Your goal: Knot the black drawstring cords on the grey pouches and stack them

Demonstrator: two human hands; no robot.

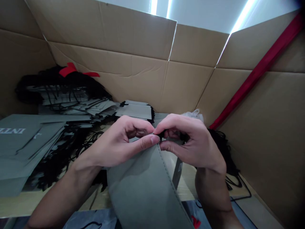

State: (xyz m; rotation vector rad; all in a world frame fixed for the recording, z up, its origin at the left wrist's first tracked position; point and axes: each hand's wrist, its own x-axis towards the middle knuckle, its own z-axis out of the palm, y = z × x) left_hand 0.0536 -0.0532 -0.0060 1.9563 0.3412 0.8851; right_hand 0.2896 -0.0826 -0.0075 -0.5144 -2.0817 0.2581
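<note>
Behind the grey piece (140, 190), cardboard walls (133, 35) edge the table (187, 188).

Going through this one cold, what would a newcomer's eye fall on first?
Probably the left hand and right hand, fingertips meeting at the top of a grey stitched piece in the centre, a bit of black material between the right thumb and index finger. Next, perhaps, the dark red strip slanting across the cardboard at right, and the bright red pieces atop the pile at left.

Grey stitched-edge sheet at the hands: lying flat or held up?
Held up: grey stitched-edge sheet slopes down from its top corner, pinched by left hand.
</note>
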